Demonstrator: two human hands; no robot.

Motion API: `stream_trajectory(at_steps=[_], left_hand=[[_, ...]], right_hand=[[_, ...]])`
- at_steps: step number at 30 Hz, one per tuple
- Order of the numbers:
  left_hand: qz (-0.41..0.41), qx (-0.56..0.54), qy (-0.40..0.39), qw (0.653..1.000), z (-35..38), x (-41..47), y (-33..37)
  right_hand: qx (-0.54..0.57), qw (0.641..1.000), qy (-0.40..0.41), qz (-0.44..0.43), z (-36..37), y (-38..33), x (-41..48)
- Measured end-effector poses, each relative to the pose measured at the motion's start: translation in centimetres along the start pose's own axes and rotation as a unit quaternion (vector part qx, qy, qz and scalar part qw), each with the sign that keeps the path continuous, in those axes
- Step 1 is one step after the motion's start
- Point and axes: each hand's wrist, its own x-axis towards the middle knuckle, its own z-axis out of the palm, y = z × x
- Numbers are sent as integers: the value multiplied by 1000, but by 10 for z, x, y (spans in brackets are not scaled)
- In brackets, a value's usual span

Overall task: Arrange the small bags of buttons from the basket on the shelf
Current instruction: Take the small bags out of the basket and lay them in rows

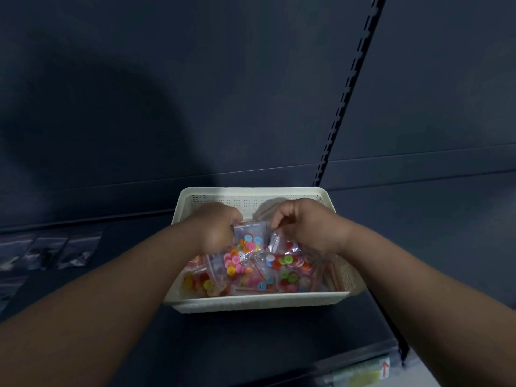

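Both hands are down in the cream basket point(251, 301), which sits on the dark shelf point(134, 331). The left hand point(216, 226) pinches one corner of a clear button bag point(250, 237) and the right hand point(303, 223) is curled around its other side. Early going, I'd say: three bags point(44, 251) appear to lie in a row on the shelf at far left, though they are dim. The basket is full, with roughly six or more bags heaped together, too tangled to count exactly.

A dark slotted upright point(344, 107) runs up the back panel point(195, 79) – a pale label strip with a red arrow point(384, 368) lies along the near right edge
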Motion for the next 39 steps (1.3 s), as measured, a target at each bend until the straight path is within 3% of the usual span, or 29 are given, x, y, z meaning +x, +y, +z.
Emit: stream_trajectory(at_steps=[8, 13, 16, 20, 25, 28, 31, 34, 39], left_hand=[[17, -87, 3, 996, 1, -2, 2], [8, -137, -39, 990, 4, -5, 0], [-5, -109, -47, 993, 7, -7, 2], [-23, -96, -73, 992, 4, -8, 4], [-50, -81, -99, 991, -5, -5, 6], [-70, -87, -54, 992, -11, -2, 10], [-60, -19, 33, 997, -8, -1, 16], [-26, 40, 11, 999, 0, 1, 23], [-41, -16, -33, 998, 4, 5, 26]], right_hand=[[47, 998, -8, 37, 6, 3, 1], [36, 990, -86, 106, 6, 2, -1], [-54, 994, -42, 86, 8, 3, 5], [-35, 999, 0, 34, 8, 3, 12], [-114, 990, -78, -3, 8, 4, 22], [-178, 981, -73, 21, 11, 7, 24], [-226, 973, -39, -5, 16, 7, 28], [-218, 975, -20, -25, 18, 10, 30], [-91, 996, 1, 14, 11, 13, 27]])
